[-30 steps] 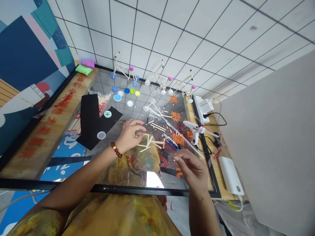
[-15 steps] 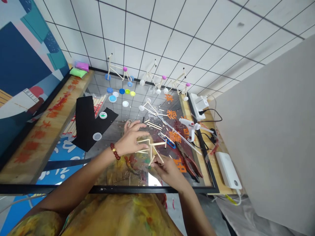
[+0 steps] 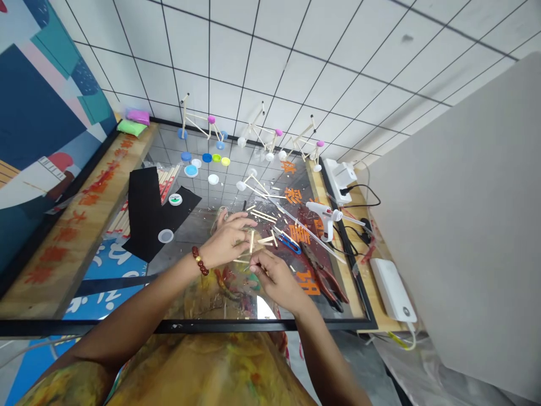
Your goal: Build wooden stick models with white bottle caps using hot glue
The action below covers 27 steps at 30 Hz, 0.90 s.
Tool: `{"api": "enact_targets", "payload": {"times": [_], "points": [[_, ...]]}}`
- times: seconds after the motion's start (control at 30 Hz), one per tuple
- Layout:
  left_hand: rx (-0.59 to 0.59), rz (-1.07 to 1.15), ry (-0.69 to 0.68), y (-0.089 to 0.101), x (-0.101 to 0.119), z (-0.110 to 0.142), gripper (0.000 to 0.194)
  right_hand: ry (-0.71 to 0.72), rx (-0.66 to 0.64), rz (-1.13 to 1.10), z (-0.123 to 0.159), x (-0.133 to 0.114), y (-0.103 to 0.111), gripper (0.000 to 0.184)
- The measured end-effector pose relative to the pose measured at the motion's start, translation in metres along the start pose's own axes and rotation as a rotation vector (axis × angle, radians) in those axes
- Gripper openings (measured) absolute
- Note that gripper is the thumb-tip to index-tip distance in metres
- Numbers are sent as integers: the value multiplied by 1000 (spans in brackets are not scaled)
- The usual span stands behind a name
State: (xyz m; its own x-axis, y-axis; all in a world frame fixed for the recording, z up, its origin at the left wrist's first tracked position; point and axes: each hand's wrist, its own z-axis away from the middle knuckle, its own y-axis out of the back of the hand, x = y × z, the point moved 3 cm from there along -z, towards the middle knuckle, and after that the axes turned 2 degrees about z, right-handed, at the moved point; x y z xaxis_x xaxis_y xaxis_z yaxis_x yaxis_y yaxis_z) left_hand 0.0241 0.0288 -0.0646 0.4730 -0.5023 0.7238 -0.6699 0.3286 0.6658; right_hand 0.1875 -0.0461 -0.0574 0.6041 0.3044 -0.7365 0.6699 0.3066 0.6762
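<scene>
My left hand (image 3: pixel 228 242), with a beaded bracelet at the wrist, grips a small frame of pale wooden sticks (image 3: pixel 252 241) between thumb and fingers. Part of the frame is hidden behind that hand. Close below it, my right hand (image 3: pixel 274 277) has thumb and forefinger pinched together at the frame's near end; what lies between the fingertips is too small to make out. Blue-handled snips (image 3: pixel 289 243) lie just right of the frame. Loose cut sticks (image 3: pixel 264 216) and small scraps are scattered beyond my hands on the glass tabletop (image 3: pixel 198 225).
Three finished stick bicycles (image 3: pixel 210 127) with bottle-cap wheels stand along the wall, and a partial one (image 3: pixel 256 183) lies nearer. A white glue gun (image 3: pixel 323 217), red-handled pliers (image 3: pixel 325 279) and a power strip (image 3: pixel 338 177) are to the right. Black cloth (image 3: pixel 146 214) lies left.
My right hand has moved left from the table's right side to the stick frame, uncovering the pliers. The frame has been lifted and turned in my left hand. The view has shifted slightly.
</scene>
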Motion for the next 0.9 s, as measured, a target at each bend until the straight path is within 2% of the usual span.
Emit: {"api": "enact_targets", "payload": {"times": [0.17,0.23,0.37,0.43,0.53,0.57,0.67,0.77,0.83,0.9], "points": [[49,3,43,-1,-3,0,23,-92,-171,18,34,-3,16,16],[65,17,53,-2,-5,0,21,-158,-216,21,57,0,29,19],[112,36,82,-3,-9,0,20,-376,-274,60,117,11,55,28],[123,50,100,-3,-11,0,17,-576,-293,122,154,24,61,29],[140,66,120,-2,-12,0,7,-799,-309,207,212,50,59,21],[147,69,125,-2,-12,0,5,-855,-312,225,229,59,56,20],[159,76,140,0,-11,1,13,-956,-231,314,265,80,52,33],[155,74,140,2,-11,2,19,-896,-150,291,262,74,59,14],[150,69,128,3,-11,3,22,-771,-69,277,236,56,70,34],[150,60,119,4,-12,3,24,-607,-14,228,193,33,78,31]]}}
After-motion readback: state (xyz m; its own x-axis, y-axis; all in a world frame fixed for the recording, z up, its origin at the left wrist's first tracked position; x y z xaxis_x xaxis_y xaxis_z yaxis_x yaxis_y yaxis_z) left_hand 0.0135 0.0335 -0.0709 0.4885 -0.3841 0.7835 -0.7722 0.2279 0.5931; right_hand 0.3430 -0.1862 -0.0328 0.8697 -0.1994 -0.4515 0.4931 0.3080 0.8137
